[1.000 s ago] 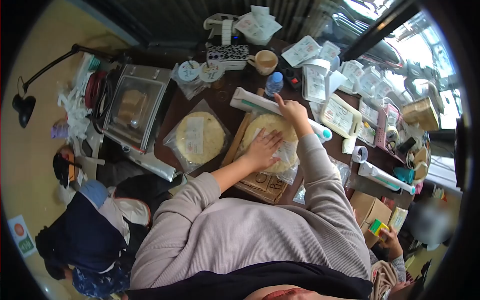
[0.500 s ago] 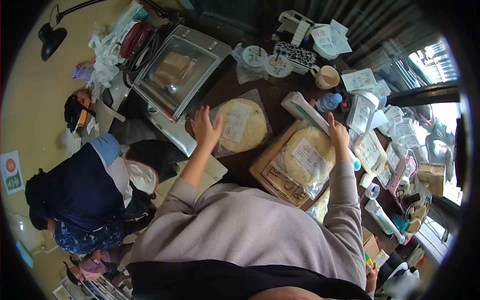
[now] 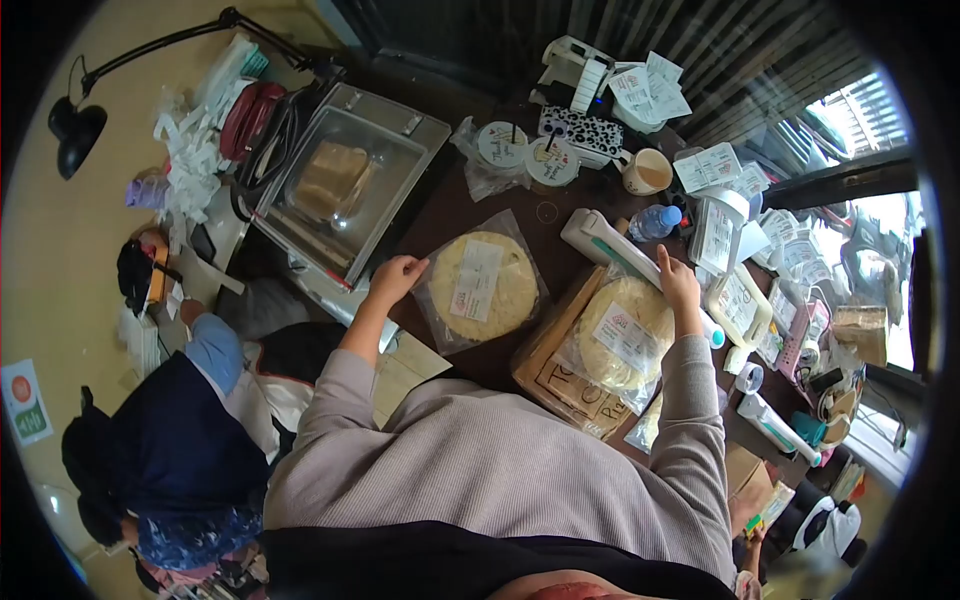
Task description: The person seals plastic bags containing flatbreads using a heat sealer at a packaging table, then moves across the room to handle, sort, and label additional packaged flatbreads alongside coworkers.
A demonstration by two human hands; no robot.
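My left hand (image 3: 400, 276) pinches the upper left edge of a clear plastic bag holding a round flatbread (image 3: 508, 290) with a white printed label. That bag lies on the dark table. At the right, my right hand (image 3: 681, 282) is closed over the arm of a white and teal heat sealer (image 3: 622, 245), one finger pointing up along it. Just below the sealer, a second bagged flatbread (image 3: 600, 350) rests on a cardboard box (image 3: 555, 378) with handwriting. The bag's upper edge reaches the sealer; its exact position under the arm is hidden.
A clear-lidded machine (image 3: 350, 185) stands left. Behind are lidded cups (image 3: 552, 160), a mug (image 3: 646, 172) and a water bottle (image 3: 655, 222). More sealers (image 3: 740, 300) and labels (image 3: 708, 167) crowd the right. A person in dark blue (image 3: 190, 420) bends at the left.
My left hand has gone from spread fingers over the left bag to pinching its edge. My right hand stays at the sealer. The view has shifted slightly.
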